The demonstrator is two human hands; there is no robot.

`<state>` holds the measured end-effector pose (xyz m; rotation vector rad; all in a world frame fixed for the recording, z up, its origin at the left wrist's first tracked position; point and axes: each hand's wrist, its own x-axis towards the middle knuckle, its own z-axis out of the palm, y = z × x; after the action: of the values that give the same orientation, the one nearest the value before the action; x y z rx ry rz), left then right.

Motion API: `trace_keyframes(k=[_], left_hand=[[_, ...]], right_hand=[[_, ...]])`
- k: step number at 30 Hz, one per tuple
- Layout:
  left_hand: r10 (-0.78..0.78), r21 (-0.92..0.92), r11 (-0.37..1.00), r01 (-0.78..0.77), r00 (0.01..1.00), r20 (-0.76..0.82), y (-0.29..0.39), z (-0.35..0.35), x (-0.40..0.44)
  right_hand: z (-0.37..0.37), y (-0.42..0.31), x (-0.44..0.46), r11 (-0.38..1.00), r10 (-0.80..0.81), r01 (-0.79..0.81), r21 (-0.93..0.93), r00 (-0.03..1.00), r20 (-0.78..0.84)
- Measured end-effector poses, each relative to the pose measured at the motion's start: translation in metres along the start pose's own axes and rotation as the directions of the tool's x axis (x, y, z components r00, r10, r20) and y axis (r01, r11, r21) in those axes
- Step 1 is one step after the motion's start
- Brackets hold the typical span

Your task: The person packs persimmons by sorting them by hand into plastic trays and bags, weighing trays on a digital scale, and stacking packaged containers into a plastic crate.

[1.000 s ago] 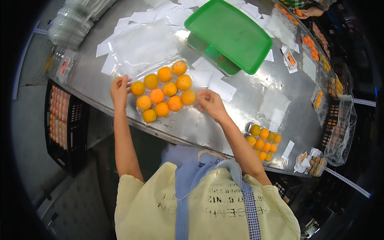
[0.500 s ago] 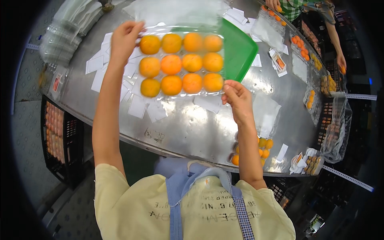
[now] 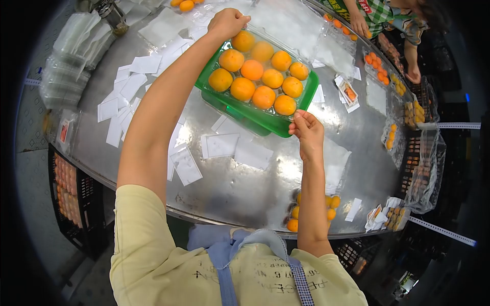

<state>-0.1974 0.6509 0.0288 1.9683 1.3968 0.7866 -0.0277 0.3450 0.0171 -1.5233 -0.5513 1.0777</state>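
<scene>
A clear plastic tray [image 3: 262,77] of round orange fruits [image 3: 252,70] is held between my two hands. My left hand [image 3: 228,23] pinches its far left corner, fingers closed. At the near right corner, the thumb and fingers of my right hand [image 3: 307,133] are closed on the rim. Under the clear tray is a green plastic tray [image 3: 278,126], its rim showing around it. I cannot tell whether the clear tray rests on the green one or is just above it.
White paper cards [image 3: 188,166] lie scattered on the metal table [image 3: 214,191]. Another fruit pack [image 3: 293,211] sits by my right forearm. Stacked clear trays [image 3: 69,66] stand at the left, above a black crate [image 3: 92,199]. Across the table is another person's hand [image 3: 359,24].
The fruit tray has turned clockwise and now lies over the green tray, which was partly behind it. My left arm reaches farther out; both hands still grip the corners.
</scene>
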Motion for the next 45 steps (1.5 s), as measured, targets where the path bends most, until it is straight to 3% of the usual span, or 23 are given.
trace_keyframes(k=[9, 12, 15, 18, 21, 25, 28, 31, 34, 36, 37, 38, 40, 42, 44, 45], left_hand=[[-0.188, 0.049, 0.982, 0.185, 0.979, 0.076, -0.036, 0.026, 0.006], [0.013, 0.289, 0.957, 0.014, 0.995, -0.094, -0.026, 0.014, -0.018], [0.152, 0.199, 0.969, -0.144, 0.988, -0.03, -0.017, -0.012, -0.049], [0.101, 0.243, 0.96, -0.143, 0.979, 0.176, -0.001, -0.033, -0.082], [0.074, 0.412, 0.898, -0.151, 0.978, 0.197, 0.012, -0.031, -0.102], [-0.01, 0.476, 0.871, -0.121, 0.965, 0.263, 0.024, -0.035, -0.098], [-0.038, 0.438, 0.893, -0.099, 0.956, 0.293, 0.029, -0.037, -0.096], [0.028, 0.451, 0.882, -0.136, 0.971, 0.237, 0.025, -0.032, -0.096], [0.01, 0.249, 0.967, -0.054, 0.984, 0.175, 0.023, -0.042, -0.101], [-0.028, -0.144, 0.988, 0.057, 0.98, 0.195, 0.01, -0.051, -0.102], [-0.043, -0.335, 0.935, 0.114, 0.976, 0.213, 0.005, -0.056, -0.102], [-0.086, -0.57, 0.789, 0.229, 0.96, 0.266, 0.007, -0.062, -0.109], [-0.117, -0.86, 0.305, 0.409, 0.912, 0.393, 0.012, -0.078, -0.138], [0.035, -0.834, 0.039, 0.551, 0.833, 0.552, 0.007, -0.087, -0.167], [0.091, -0.831, -0.017, 0.555, 0.829, 0.552, 0.0, -0.077, -0.204], [0.034, -0.812, -0.015, 0.584, 0.812, 0.583, -0.007, -0.068, -0.225]], right_hand=[[0.002, -0.008, -0.005, 0.943, -0.017, 0.02, -0.331, 1.0, 0.013], [0.002, -0.017, -0.017, 0.872, -0.03, 0.023, -0.489, 1.0, -0.007], [0.003, -0.024, -0.031, 0.827, -0.095, 0.071, -0.558, 0.995, -0.014], [-0.001, -0.02, -0.036, 0.81, -0.194, 0.175, -0.56, 0.981, 0.025], [-0.001, -0.009, -0.037, 0.805, -0.247, 0.245, -0.541, 0.967, 0.071], [0.001, 0.001, -0.043, 0.796, -0.262, 0.264, -0.544, 0.962, 0.082], [-0.003, 0.004, -0.048, 0.786, -0.242, 0.245, -0.568, 0.967, 0.082], [-0.011, 0.011, -0.05, 0.781, -0.221, 0.231, -0.581, 0.971, 0.089], [-0.016, 0.013, -0.052, 0.79, -0.19, 0.208, -0.577, 0.978, 0.092], [-0.019, 0.012, -0.055, 0.796, -0.171, 0.183, -0.577, 0.982, 0.074], [-0.02, 0.014, -0.055, 0.813, -0.177, 0.185, -0.552, 0.982, 0.069], [-0.022, 0.017, -0.054, 0.829, -0.184, 0.189, -0.526, 0.981, 0.063], [-0.024, 0.019, -0.05, 0.85, -0.202, 0.203, -0.485, 0.978, 0.056], [-0.021, 0.018, -0.048, 0.863, -0.218, 0.218, -0.455, 0.974, 0.053], [-0.015, 0.011, -0.045, 0.875, -0.226, 0.232, -0.424, 0.972, 0.066], [-0.012, 0.007, -0.043, 0.881, -0.229, 0.239, -0.409, 0.971, 0.073]])
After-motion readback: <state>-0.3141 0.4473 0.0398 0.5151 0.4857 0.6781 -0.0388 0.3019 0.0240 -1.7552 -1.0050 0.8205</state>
